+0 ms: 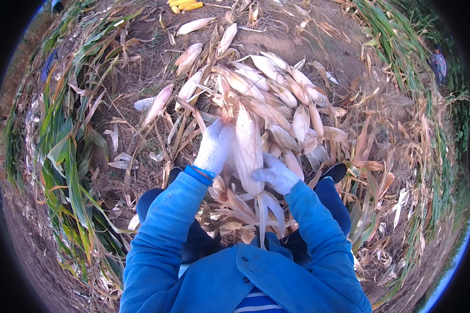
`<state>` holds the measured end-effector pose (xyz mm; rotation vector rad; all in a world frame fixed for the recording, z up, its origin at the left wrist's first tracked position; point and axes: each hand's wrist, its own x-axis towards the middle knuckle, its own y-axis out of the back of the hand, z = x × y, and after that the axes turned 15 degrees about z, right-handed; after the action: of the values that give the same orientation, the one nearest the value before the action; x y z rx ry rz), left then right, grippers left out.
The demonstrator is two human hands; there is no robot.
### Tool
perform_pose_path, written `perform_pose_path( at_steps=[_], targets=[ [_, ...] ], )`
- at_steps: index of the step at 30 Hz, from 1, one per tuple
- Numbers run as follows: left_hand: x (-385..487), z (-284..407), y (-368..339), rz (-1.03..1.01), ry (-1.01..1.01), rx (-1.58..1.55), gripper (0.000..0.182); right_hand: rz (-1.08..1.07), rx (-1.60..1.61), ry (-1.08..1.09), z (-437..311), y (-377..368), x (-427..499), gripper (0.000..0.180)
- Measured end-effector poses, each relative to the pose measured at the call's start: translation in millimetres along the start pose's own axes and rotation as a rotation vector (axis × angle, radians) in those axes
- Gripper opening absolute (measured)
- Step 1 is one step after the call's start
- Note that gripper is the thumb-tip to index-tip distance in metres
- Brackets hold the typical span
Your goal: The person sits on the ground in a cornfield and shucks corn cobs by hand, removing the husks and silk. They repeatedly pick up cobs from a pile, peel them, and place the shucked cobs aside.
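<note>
An ear of corn in its pale dry husk is held upright in the picture before me, its strips of loose husk hanging towards my lap. My right hand, in a white knitted glove, grips its lower part from the right side. My left hand, gloved the same way, is at the upper left of the ear, by the brown silk; its fingertips are partly hidden and a little blurred. Just beyond both hands lies a heap of unhusked corn ears.
Loose husks cover the ground between my legs. Several husked yellow cobs lie at the far top. Cut green corn stalks form a row on the left, with more stalks on the right. A person is at the far right.
</note>
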<state>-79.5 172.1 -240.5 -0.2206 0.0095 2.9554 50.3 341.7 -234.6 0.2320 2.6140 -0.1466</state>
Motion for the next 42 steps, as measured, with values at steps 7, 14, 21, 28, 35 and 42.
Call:
perform_pose_path(
  at_steps=[7,14,21,28,35,42],
  targets=[
    [7.4,-25.8,9.6,-0.055,0.477,-0.377,0.023,0.203,0.035,0.193,1.5,-9.3,14.1,0.096],
    [-5.1,-52.6,-17.6,-0.083,0.261,-0.370,0.016,0.381,0.210,0.229,23.3,-13.3,24.5,0.071],
    [-24.2,-14.2,1.4,0.144,0.759,-0.487,0.041,0.770,0.895,0.106,27.8,53.0,60.4,0.050],
    [-28.7,-29.0,25.0,-0.463,0.045,0.391,0.067,0.755,1.033,0.236,2.4,88.0,44.2,0.054],
    [-44.2,-35.2,-3.0,-0.484,-0.241,0.967,0.064,0.609,0.872,0.377,-9.6,48.1,33.3,0.050],
    [-56.0,-43.8,-16.1,-0.473,-0.230,0.911,0.042,0.533,0.237,0.396,-12.7,-4.7,2.1,0.081]
  ],
)
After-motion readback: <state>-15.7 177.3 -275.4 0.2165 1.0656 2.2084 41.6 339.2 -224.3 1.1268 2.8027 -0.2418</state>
